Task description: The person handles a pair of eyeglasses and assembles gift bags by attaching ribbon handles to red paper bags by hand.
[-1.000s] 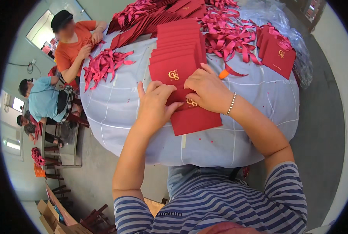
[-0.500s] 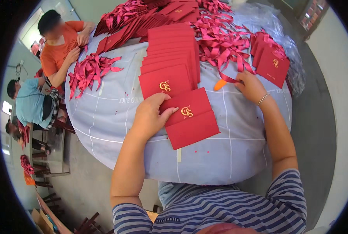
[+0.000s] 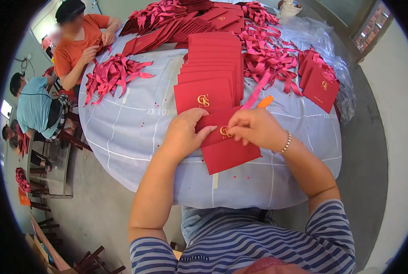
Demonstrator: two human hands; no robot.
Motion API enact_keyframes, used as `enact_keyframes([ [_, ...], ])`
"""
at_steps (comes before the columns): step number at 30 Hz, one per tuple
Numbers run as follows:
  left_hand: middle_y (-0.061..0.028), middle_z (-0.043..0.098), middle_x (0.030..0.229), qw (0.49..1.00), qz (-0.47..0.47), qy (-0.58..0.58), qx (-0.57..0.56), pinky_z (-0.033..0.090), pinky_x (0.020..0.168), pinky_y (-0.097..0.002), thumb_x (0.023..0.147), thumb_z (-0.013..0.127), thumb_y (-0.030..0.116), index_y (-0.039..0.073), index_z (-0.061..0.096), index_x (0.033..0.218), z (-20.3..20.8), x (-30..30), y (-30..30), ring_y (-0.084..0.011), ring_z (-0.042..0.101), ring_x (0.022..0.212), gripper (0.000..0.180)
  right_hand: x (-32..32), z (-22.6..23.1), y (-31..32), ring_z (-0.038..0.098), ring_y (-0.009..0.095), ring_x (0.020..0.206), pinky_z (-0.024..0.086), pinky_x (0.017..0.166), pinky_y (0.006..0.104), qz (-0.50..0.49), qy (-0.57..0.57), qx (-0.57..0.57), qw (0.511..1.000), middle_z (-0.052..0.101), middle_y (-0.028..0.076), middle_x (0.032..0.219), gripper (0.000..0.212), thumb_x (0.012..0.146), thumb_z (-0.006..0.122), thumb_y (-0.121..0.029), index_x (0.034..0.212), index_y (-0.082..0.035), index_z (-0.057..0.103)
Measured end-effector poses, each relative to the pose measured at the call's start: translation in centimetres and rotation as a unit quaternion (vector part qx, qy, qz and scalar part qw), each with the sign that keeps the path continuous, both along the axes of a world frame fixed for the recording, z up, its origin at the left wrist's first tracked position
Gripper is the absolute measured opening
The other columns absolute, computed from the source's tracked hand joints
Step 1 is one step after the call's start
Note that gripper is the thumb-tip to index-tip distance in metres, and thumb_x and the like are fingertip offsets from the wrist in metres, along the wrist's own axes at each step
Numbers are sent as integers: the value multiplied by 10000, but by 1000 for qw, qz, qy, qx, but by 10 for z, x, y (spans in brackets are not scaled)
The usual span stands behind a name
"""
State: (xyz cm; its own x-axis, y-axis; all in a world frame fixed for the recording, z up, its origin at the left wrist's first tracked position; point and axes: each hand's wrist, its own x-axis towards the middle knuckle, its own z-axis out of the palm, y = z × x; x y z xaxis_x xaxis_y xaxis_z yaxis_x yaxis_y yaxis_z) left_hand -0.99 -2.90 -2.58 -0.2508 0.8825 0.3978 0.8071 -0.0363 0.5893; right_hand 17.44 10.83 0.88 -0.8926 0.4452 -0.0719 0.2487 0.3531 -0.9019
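A red paper envelope (image 3: 231, 157) with a gold emblem and its flap side unfolded lies tilted before me. My left hand (image 3: 181, 134) pinches its left edge, thumb on top. Over the envelope's upper right part, my right hand (image 3: 261, 130) has its fingers pinched together on a pink ribbon (image 3: 258, 89), which trails up toward the ribbon pile. Just beyond my right hand an orange object (image 3: 265, 102) lies on the cloth; its kind is unclear. A fanned row of red envelopes (image 3: 208, 84) stretches away behind my left hand.
Loose ribbons lie in a pile (image 3: 270, 57) and a left heap (image 3: 114, 75). More envelopes (image 3: 322, 86) rest at the right, beside clear plastic wrap (image 3: 311, 34). A person in orange (image 3: 78, 48) works at the table's far left. Grey-blue cloth (image 3: 135, 132) covers the table.
My right hand has come from the ribbon pile leftward and nearer, drawing a ribbon over the envelope. My left hand keeps its hold on the envelope. The whole view has shifted slightly.
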Motion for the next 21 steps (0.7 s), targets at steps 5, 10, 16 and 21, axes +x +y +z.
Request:
enact_keyframes([
  [5,-154,664,966,1000,3,0,8,521,771,-414,771,764,174,14,628,993,-10,-9,-2,-350,640,906,306,-31,16,-4,698,119,787,525,630,207,101,-24,-214,971,724,99,925,207,984,576,-164,1041,6,679],
  [10,-138,622,866,997,-24,-68,2,474,650,-354,751,780,122,5,628,1014,-1,-8,0,-267,576,745,326,-36,-9,21,676,146,997,550,721,237,61,105,-173,977,696,102,1093,286,934,512,50,1204,23,600],
  [16,-27,583,789,987,-39,-153,-40,416,556,-248,740,808,74,12,638,1046,6,-14,-4,-97,470,617,355,-25,-11,28,628,68,737,488,647,191,-13,94,-37,995,685,52,972,58,877,694,-13,914,23,668],
  [21,37,567,790,978,-24,-193,-69,392,561,-214,728,820,60,30,647,1057,9,-13,-3,-53,441,637,374,-25,-7,20,555,39,642,442,540,201,-24,208,257,943,668,30,904,86,870,697,-15,834,20,627],
])
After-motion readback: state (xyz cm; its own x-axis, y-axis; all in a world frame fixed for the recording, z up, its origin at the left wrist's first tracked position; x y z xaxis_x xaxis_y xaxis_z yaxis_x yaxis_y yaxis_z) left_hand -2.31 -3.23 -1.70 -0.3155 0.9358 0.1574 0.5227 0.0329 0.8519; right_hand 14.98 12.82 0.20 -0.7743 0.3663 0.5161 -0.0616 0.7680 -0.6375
